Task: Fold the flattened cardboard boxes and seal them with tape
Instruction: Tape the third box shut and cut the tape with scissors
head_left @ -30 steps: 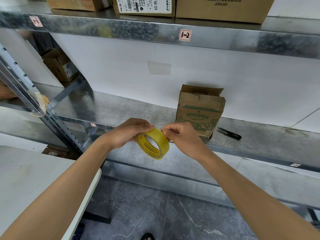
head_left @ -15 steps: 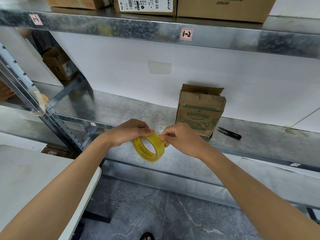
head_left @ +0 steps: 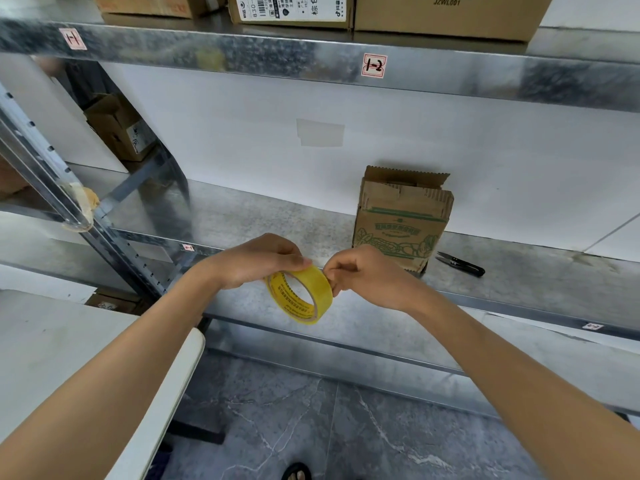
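Note:
A yellow tape roll [head_left: 300, 295] hangs in front of the middle shelf, gripped from above by my left hand [head_left: 258, 259]. My right hand [head_left: 360, 273] pinches at the roll's upper right edge with thumb and fingertips. A small brown cardboard box [head_left: 401, 220] with green print stands upright on the metal shelf [head_left: 270, 220], behind and to the right of my hands, its top flaps loosely up.
Small black snips [head_left: 460, 264] lie on the shelf right of the box. Larger cartons [head_left: 446, 12] sit on the upper shelf. A white table [head_left: 52, 344] is at lower left, and a slanted shelf post [head_left: 52, 174] at left. The floor below is grey marble.
The roll and both hands have drifted slightly left and down. My right fingertips have shifted along the roll's edge.

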